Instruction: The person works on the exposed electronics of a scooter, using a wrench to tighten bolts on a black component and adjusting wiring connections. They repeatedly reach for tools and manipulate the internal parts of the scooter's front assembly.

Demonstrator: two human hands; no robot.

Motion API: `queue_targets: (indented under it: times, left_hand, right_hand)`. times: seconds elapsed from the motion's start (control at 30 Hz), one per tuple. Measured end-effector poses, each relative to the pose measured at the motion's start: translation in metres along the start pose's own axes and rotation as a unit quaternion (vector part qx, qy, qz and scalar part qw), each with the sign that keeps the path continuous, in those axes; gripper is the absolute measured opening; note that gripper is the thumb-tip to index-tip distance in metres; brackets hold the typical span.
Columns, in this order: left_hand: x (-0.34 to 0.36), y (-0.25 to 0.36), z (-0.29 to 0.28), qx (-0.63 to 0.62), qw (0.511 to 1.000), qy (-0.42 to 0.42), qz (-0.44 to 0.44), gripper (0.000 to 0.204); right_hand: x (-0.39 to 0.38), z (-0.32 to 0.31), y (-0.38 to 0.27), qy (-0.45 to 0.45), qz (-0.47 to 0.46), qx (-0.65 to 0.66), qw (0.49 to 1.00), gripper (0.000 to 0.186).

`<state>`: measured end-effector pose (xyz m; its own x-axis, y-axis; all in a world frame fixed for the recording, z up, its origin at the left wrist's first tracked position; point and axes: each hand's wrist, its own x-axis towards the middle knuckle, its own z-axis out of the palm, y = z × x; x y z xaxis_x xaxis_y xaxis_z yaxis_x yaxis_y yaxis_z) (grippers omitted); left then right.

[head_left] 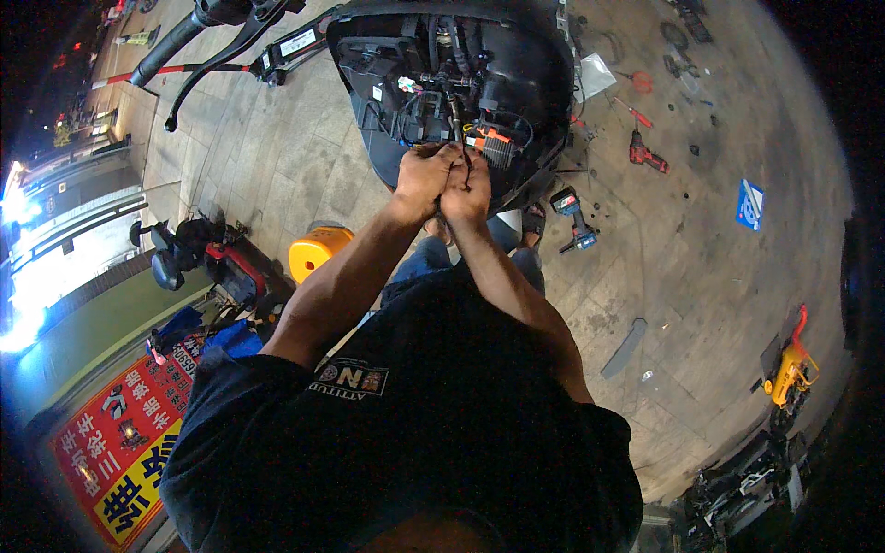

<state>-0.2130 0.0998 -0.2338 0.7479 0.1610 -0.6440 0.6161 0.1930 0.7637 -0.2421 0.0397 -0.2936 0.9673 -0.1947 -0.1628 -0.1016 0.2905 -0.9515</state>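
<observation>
Grey tiled paving [664,304] all round. Thin black cable [466,168] at near edge of open black plastic housing [539,83]; left hand [426,172] and right hand [466,191] meet, fingers pinched closed on it. Farther out, rounded yellow plastic stool [323,247].

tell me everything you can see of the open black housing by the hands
The open black housing, at top centre, looks like rounded plastic, its inside exposed. It holds dark cables, a grey finned block, orange parts and a small white piece. The left hand and right hand are at its near edge; whether they touch it is unclear.
</observation>
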Motion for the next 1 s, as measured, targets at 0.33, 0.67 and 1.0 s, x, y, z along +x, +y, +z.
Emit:
queue_targets:
  times: [0.33,0.67,1.0]
  left_hand:
    - [-0.027,0.016,-0.014,-0.038,0.996,-0.075,-0.006,0.017]
    - [-0.020,-0.026,-0.062,-0.060,0.995,-0.074,-0.023,0.024]
    - [-0.023,-0.027,-0.072,0.060,0.994,-0.072,-0.057,0.029]
  right_hand:
    - [0.010,-0.017,-0.060,0.009,0.236,0.136,0.962,0.019]
    - [-0.008,0.007,-0.044,0.074,0.179,0.178,0.965,0.035]
    - [-0.015,0.013,-0.011,0.055,0.126,0.315,0.939,0.033]
